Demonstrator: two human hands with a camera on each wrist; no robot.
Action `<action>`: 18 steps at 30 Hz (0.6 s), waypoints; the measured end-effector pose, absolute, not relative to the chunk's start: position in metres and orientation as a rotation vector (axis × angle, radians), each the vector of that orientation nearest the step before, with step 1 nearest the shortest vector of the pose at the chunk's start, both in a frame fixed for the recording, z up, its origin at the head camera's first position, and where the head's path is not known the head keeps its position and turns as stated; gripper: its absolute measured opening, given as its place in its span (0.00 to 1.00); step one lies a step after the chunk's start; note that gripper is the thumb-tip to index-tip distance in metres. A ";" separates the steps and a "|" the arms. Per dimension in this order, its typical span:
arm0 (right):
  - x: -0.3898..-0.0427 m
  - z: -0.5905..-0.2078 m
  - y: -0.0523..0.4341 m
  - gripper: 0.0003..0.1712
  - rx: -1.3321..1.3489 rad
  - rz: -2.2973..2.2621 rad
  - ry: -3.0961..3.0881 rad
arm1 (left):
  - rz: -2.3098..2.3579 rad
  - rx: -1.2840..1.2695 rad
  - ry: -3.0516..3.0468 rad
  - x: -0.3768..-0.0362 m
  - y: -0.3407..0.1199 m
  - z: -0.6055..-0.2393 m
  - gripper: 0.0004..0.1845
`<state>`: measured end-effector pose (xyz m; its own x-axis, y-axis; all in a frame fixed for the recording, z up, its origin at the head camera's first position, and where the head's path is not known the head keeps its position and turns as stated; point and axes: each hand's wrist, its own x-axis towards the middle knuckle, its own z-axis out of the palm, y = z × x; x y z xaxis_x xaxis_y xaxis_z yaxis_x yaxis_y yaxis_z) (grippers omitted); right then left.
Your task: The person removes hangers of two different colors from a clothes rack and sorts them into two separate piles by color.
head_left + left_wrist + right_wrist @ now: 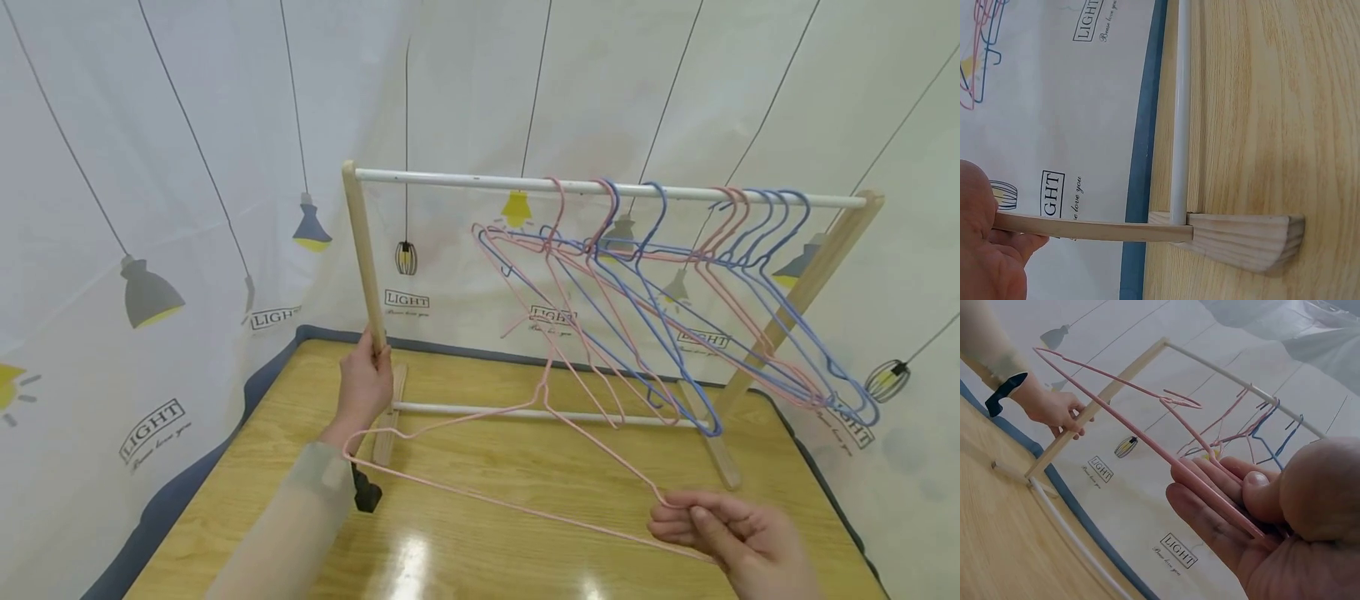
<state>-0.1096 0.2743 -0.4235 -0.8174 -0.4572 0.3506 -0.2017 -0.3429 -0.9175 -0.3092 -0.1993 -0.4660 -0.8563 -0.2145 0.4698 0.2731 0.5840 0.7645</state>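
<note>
My left hand [366, 379] grips the left wooden post [365, 250] of a small clothes rack, low on the post in the head view. In my right hand [738, 533] a pink wire hanger [480, 496] is pinched at one end, between thumb and fingers. This hanger stretches leftward in front of the rack, its hook pointing up and away. Several pink and blue hangers [660, 333] hang from the rack's white top bar [465, 179], bunched from the middle to the right. In the right wrist view the held hanger [1141, 437] crosses my palm.
The rack stands on a wood-grain table [495, 475], its wooden feet [1247, 240] joined by a white lower bar [1180, 112]. A pale cloth [210, 108] printed with lamps rises behind and at both sides. A black strap piece [367, 493] shows by my left wrist.
</note>
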 end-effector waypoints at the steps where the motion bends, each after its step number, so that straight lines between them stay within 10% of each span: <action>1: -0.110 -0.428 0.277 0.24 -0.845 -2.274 1.631 | -1.233 -0.045 -2.293 -0.309 -0.199 -0.466 0.06; 18: -0.120 -0.511 0.285 0.24 -0.698 -2.054 1.367 | -1.250 -0.027 -2.316 -0.307 -0.199 -0.463 0.07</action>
